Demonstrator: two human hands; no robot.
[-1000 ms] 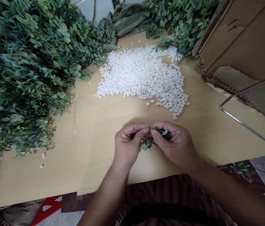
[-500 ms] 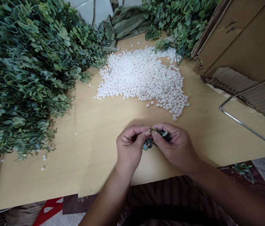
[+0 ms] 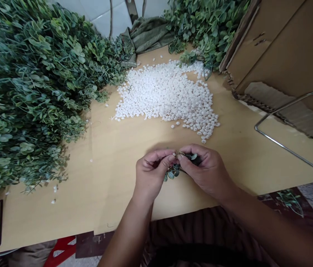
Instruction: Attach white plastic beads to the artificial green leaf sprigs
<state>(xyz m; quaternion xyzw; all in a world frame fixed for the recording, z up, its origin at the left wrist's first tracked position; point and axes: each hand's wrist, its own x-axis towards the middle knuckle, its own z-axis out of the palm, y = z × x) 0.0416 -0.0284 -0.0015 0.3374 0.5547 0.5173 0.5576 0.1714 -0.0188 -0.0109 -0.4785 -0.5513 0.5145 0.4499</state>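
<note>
Both hands meet over the front of the tan board. A small sprig of artificial greenery (image 3: pixel 173 172) with round green leaves runs between them. My left hand (image 3: pixel 153 170) pinches its stem with thumb and forefinger. My right hand (image 3: pixel 207 168) grips the leafy part close by, thumb tip nearly touching the left fingertips. A thin brownish piece shows at the fingertips, too small to make out. Beyond the hands spreads a heap of small white beads or caps (image 3: pixel 164 92).
Large piles of artificial greenery lie at the left (image 3: pixel 31 92) and back right (image 3: pixel 206 29). A cardboard box (image 3: pixel 286 48) stands on the right, near a bent metal wire frame (image 3: pixel 281 145). A dark green cloth (image 3: pixel 153 35) lies at the back.
The view has shifted slightly. Fingertips stay together on the sprig, with the left hand a little farther left and more leaves showing below it.
</note>
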